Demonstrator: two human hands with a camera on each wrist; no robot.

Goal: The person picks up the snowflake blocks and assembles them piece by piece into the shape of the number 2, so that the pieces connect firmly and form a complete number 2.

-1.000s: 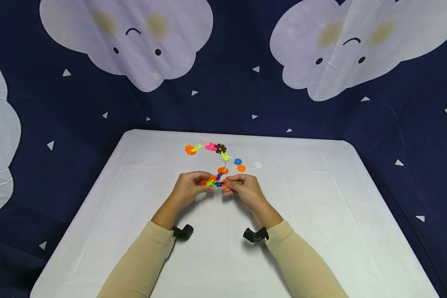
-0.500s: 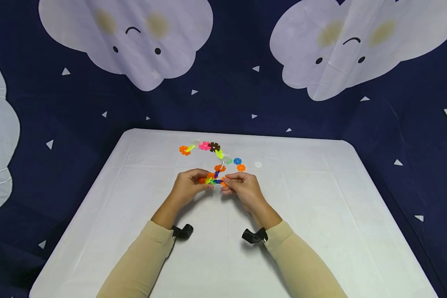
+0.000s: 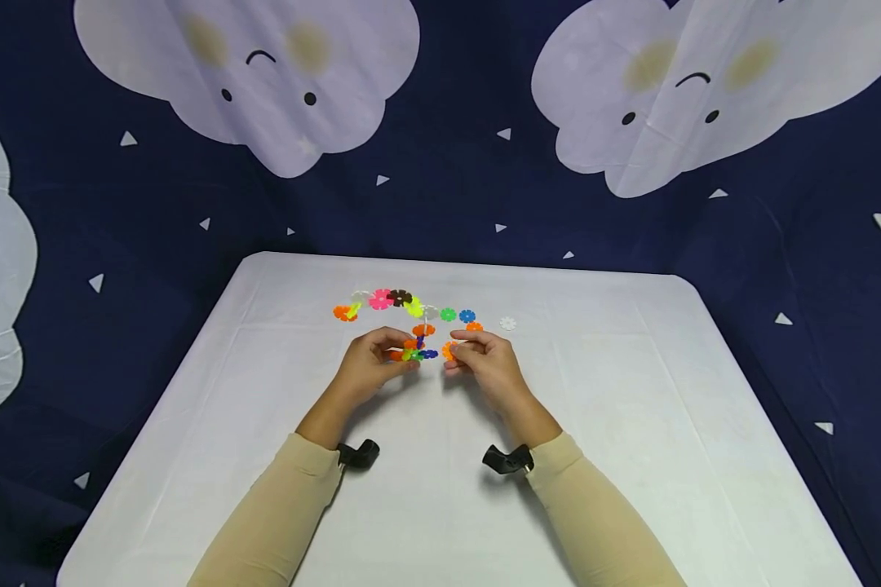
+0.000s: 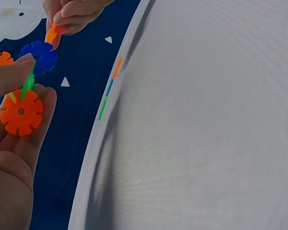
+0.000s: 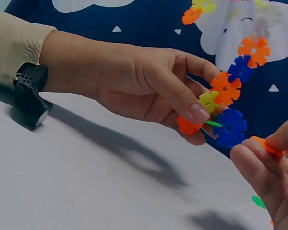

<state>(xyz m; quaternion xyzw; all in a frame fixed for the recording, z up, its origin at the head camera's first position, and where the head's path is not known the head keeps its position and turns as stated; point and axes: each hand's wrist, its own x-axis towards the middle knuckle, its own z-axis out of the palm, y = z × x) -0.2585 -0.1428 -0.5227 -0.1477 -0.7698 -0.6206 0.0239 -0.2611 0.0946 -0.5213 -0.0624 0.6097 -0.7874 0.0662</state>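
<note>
My left hand (image 3: pixel 370 363) pinches a chain of interlocking plastic snowflake discs between thumb and fingers. Orange, yellow and green discs sit at its grip, and a blue disc (image 5: pixel 229 128) sticks out toward the right hand. From there the chain climbs through another blue disc (image 5: pixel 240 69) and an orange disc (image 5: pixel 254 51), then bends left past a brown disc (image 3: pixel 400 298) and a pink disc (image 3: pixel 381 299) to an orange end disc (image 3: pixel 343 314). My right hand (image 3: pixel 490 367) pinches a single orange disc (image 3: pixel 449 351), with a small gap to the blue one in the head view.
Loose discs lie on the white table (image 3: pixel 631 456) beyond the hands: green (image 3: pixel 449 314), blue (image 3: pixel 467 315), orange (image 3: pixel 474 326) and white (image 3: pixel 508 324). A dark blue cloth with clouds (image 3: pixel 279 81) hangs behind the table.
The chain's far end has swung left and tipped, uncovering the loose green disc. My right hand has shifted slightly right, and its orange disc now stands apart from the chain's blue disc.
</note>
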